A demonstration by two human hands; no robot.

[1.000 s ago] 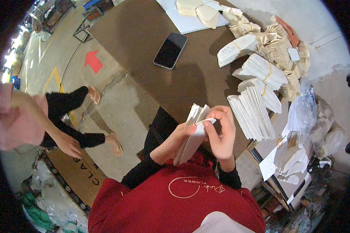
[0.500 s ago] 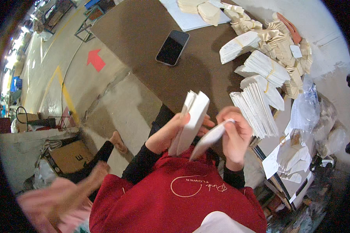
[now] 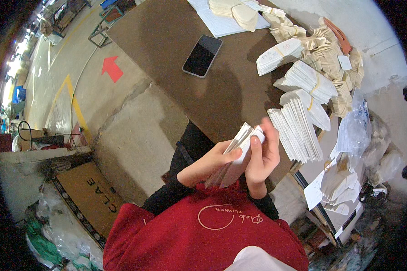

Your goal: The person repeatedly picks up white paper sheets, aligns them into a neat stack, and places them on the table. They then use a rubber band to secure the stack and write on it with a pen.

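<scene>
A stack of thin white cut pieces (image 3: 234, 163), long and narrow, is held between my two hands in front of my red top. My left hand (image 3: 209, 163) is closed round the stack's near left side, its thumb lying along it. My right hand (image 3: 264, 156) pinches the stack's upper right end, thumb on the near face and fingers behind. Whether it grips one piece or several I cannot make out. Closest to my right hand on the table stands a fanned row of similar white pieces (image 3: 296, 131).
Rubber-banded white bundles (image 3: 309, 81) and cream pieces (image 3: 328, 52) crowd the right side of the brown table (image 3: 163, 49). A black phone (image 3: 202, 56) lies near the middle. White pieces on a lower surface (image 3: 341, 187) and clear plastic bags (image 3: 384, 149) are at right. A cardboard box (image 3: 88, 198) sits lower left.
My right hand has brought a separate white piece over against the stack in my left hand. The stack is lower and more tilted. Another person's arm and foot have left the lower left.
</scene>
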